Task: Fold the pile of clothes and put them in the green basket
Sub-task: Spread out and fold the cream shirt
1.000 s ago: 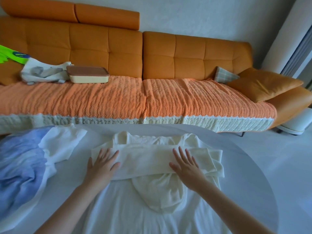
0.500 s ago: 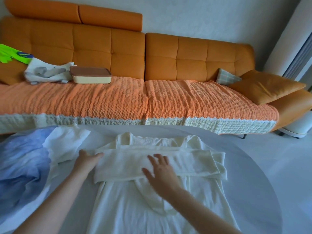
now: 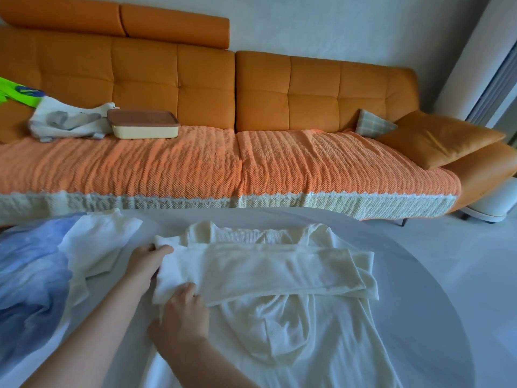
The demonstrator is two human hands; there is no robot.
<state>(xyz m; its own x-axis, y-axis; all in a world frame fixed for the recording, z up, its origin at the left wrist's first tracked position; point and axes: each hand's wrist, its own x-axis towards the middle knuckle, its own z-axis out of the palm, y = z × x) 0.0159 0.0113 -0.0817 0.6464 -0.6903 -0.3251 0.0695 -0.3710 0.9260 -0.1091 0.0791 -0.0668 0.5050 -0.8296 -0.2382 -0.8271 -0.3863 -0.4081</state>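
I see the cream sweater [image 3: 279, 345] spread flat on the white counter [image 3: 425, 275], sleeves folded across its chest, my left grip [image 3: 145, 264] pinching the folded band's left end, thumb on top, my right grip [image 3: 184, 315] curled onto its near-left corner, and the blue-and-white clothes pile [image 3: 33, 275] just left.

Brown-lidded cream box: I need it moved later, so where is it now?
In the head view the box sits upper left on the sofa's orange cover, next to a white and grey cloth bundle on its left.
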